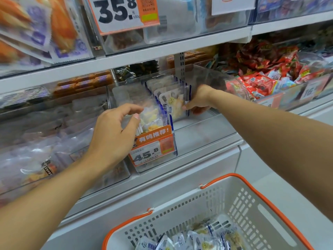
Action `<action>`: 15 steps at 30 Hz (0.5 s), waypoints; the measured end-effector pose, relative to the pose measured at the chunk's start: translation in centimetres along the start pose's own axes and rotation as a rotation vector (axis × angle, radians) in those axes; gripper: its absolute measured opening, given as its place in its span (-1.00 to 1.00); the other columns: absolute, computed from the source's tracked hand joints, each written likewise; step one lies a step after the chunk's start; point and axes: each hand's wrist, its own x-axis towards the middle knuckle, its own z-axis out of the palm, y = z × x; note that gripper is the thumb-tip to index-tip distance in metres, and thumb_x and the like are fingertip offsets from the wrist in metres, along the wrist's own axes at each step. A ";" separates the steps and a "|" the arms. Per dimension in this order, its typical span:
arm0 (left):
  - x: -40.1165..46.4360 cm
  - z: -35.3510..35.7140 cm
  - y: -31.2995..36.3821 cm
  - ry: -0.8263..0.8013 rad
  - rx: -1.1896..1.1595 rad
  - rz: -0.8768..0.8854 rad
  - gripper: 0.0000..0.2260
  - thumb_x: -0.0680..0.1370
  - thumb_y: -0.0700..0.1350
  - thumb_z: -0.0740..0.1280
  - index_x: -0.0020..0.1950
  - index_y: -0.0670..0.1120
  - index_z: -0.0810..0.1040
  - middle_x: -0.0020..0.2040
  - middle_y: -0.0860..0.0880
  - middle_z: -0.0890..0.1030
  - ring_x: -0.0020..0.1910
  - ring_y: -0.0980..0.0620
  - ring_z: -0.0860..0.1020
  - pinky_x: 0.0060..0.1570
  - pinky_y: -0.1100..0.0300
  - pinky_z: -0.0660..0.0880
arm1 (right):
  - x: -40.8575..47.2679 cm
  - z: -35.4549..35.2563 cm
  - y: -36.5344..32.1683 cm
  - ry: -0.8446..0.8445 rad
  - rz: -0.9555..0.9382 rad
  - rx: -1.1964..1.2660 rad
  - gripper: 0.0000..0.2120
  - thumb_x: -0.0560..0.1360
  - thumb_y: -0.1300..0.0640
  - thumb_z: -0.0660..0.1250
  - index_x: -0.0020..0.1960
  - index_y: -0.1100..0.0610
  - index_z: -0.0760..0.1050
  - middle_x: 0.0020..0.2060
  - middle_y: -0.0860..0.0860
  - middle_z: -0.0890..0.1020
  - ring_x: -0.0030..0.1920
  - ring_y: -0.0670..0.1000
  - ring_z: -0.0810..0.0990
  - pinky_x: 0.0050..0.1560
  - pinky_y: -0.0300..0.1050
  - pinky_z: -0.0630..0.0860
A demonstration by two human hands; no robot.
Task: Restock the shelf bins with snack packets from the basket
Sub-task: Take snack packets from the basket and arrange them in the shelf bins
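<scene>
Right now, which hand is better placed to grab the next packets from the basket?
Left. The left hand hovers at the clear bin front, fingers loosely curled, apparently holding nothing. The right hand grips the row of packets upright inside the bin. The basket sits below, between both arms.

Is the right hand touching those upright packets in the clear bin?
Touching. The head view shows the right hand gripping the row of packets at its edge.

On the upper shelf's clear bin, a white price card (117,14) reads "35.8" with "400g" small beside it. The bin in front of me carries an orange tag (153,135) saying "有鸣推荐!", and below it a price label (146,155) reads "45.8". A tag (309,91) far right begins "16".
</scene>
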 end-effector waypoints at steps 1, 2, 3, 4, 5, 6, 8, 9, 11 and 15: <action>0.0 0.0 0.0 -0.001 -0.002 0.003 -0.80 0.63 -0.07 0.25 0.20 0.09 0.60 0.11 0.20 0.58 0.19 0.12 0.51 0.22 -0.09 0.48 | -0.1 0.0 0.1 -0.009 0.004 0.021 -0.58 0.37 0.06 0.58 0.07 0.23 0.49 -0.15 0.11 0.66 -0.24 0.04 0.70 -0.19 -0.05 0.67; 0.0 0.0 0.0 -0.001 -0.004 0.003 -0.80 0.63 -0.07 0.25 0.20 0.09 0.60 0.11 0.20 0.58 0.18 0.13 0.52 0.21 -0.08 0.49 | -0.2 0.0 0.1 -0.016 0.006 0.041 -0.60 0.38 0.06 0.57 0.06 0.21 0.47 -0.18 0.10 0.65 -0.26 0.02 0.68 -0.23 -0.08 0.65; 0.0 0.0 0.0 -0.002 -0.005 0.004 -0.80 0.64 -0.07 0.25 0.20 0.08 0.60 0.11 0.19 0.58 0.18 0.13 0.52 0.21 -0.08 0.49 | -0.2 0.0 0.2 -0.018 0.004 0.058 -0.60 0.39 0.07 0.56 0.07 0.20 0.47 -0.19 0.09 0.65 -0.25 0.02 0.68 -0.22 -0.08 0.65; 0.0 0.0 0.0 -0.003 -0.005 0.003 -0.80 0.64 -0.07 0.25 0.20 0.09 0.59 0.12 0.19 0.59 0.18 0.12 0.52 0.20 -0.09 0.49 | -0.1 0.1 0.2 -0.016 -0.001 0.064 -0.58 0.38 0.06 0.56 0.11 0.21 0.47 -0.17 0.10 0.65 -0.22 0.04 0.69 -0.18 -0.06 0.66; -0.1 -0.1 0.0 -0.004 -0.004 0.002 -0.80 0.64 -0.06 0.25 0.21 0.09 0.59 0.12 0.19 0.59 0.19 0.10 0.52 0.21 -0.11 0.49 | -0.1 0.2 0.2 -0.014 -0.003 0.063 -0.54 0.38 0.06 0.56 0.14 0.22 0.48 -0.15 0.11 0.66 -0.20 0.06 0.70 -0.13 -0.03 0.68; -0.1 0.0 0.0 -0.005 -0.002 0.002 -0.80 0.64 -0.06 0.24 0.21 0.09 0.59 0.13 0.19 0.59 0.20 0.10 0.52 0.20 -0.12 0.49 | -0.1 0.3 0.2 -0.012 -0.006 0.067 -0.52 0.37 0.05 0.57 0.17 0.23 0.49 -0.13 0.12 0.67 -0.18 0.07 0.70 -0.10 -0.01 0.68; 0.0 -0.1 0.1 -0.004 -0.005 0.000 -0.80 0.63 -0.07 0.25 0.21 0.07 0.59 0.12 0.18 0.59 0.19 0.10 0.52 0.20 -0.11 0.49 | -0.1 0.3 0.2 -0.009 -0.006 0.077 -0.51 0.36 0.03 0.58 0.17 0.22 0.50 -0.12 0.13 0.68 -0.17 0.08 0.71 -0.08 0.02 0.69; 0.0 -0.1 0.2 -0.002 -0.010 0.000 -0.79 0.63 -0.07 0.25 0.21 0.06 0.60 0.12 0.18 0.59 0.18 0.11 0.52 0.21 -0.10 0.50 | -0.1 0.3 0.2 -0.012 -0.001 0.088 -0.51 0.35 0.01 0.58 0.15 0.22 0.50 -0.13 0.13 0.68 -0.17 0.08 0.72 -0.07 0.04 0.69; 0.0 -0.1 0.3 -0.003 -0.016 -0.002 -0.79 0.63 -0.08 0.25 0.22 0.05 0.60 0.11 0.19 0.58 0.17 0.13 0.52 0.22 -0.08 0.49 | -0.2 0.3 0.4 -0.002 0.010 0.109 -0.47 0.32 -0.06 0.59 0.12 0.21 0.50 -0.11 0.13 0.69 -0.13 0.11 0.72 -0.04 0.08 0.68; 0.0 -0.1 0.3 -0.003 -0.006 0.001 -0.79 0.64 -0.08 0.25 0.22 0.04 0.60 0.11 0.18 0.58 0.17 0.13 0.52 0.22 -0.09 0.49 | 0.0 0.2 0.7 0.021 0.021 0.138 -0.36 0.27 -0.18 0.59 0.16 0.17 0.51 -0.01 0.13 0.68 -0.02 0.17 0.69 0.03 0.13 0.65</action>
